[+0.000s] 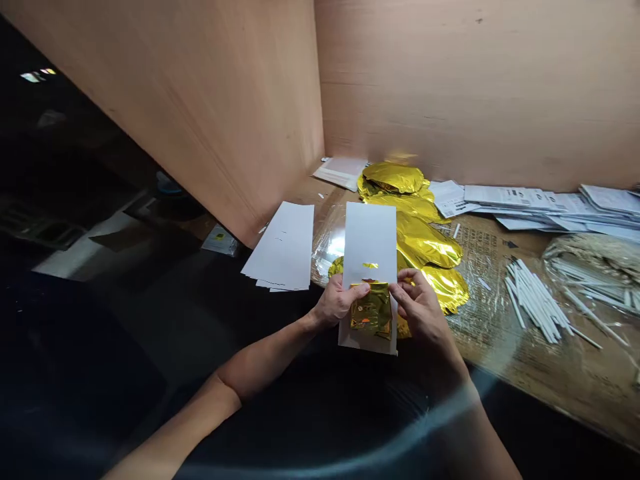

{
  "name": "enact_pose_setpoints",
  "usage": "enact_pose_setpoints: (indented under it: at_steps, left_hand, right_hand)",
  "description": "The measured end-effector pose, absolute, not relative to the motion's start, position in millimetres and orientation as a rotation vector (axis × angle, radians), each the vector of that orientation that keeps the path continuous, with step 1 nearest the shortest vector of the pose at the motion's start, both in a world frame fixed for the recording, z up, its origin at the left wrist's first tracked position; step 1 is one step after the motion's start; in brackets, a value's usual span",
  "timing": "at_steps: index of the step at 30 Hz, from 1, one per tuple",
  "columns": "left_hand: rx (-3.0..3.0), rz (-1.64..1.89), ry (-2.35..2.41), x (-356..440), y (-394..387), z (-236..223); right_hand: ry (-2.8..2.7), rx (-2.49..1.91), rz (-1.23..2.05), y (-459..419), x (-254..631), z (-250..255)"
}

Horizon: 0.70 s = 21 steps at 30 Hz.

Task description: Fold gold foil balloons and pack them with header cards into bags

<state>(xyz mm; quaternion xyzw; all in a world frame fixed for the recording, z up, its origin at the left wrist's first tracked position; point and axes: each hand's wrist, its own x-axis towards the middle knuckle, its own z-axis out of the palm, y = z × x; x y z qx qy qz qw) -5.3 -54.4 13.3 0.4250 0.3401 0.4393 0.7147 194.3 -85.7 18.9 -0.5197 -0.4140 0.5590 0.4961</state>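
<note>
One white card (371, 233) carried folded gold foil (364, 315), seemingly unfinished.
From afar I pinched both in left fingers (357, 291), right fingers (404, 301) alongside, grip unclear; loose cards (287, 247) leftward and foil balloons (431, 240) beyond seemed undone.

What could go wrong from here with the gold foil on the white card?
1. The folded gold foil looks thin; pressure from the left hand's thumb might crease or tear it.
2. The white card is held up in the hands, so a loose grip could let it slip or bend.
3. The right hand is close to the gold pile and might snag it.
</note>
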Motion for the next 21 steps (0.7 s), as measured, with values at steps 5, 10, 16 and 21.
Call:
enact_pose_setpoints:
  at_steps: [5, 10, 16, 21]
  left_hand:
    - [0.814, 0.822, 0.732, 5.8, -55.3, 18.6]
    - [0.736, 0.763, 0.746, 14.6, -56.8, 10.5]
    - [0.727, 0.727, 0.739, 21.8, -56.9, 15.6]
    - [0.733, 0.64, 0.681, 14.4, -50.8, 16.5]
  right_hand:
    - [-0.855, -1.149, 1.625, -87.5, 208.3, 21.4]
    - [-0.765, -1.093, 1.497, -94.4, 201.2, 14.4]
    - [-0.757, -1.149, 1.34, -111.5, 198.4, 18.4]
    - [-0.757, -1.201, 1.28, -128.1, 200.2, 15.4]
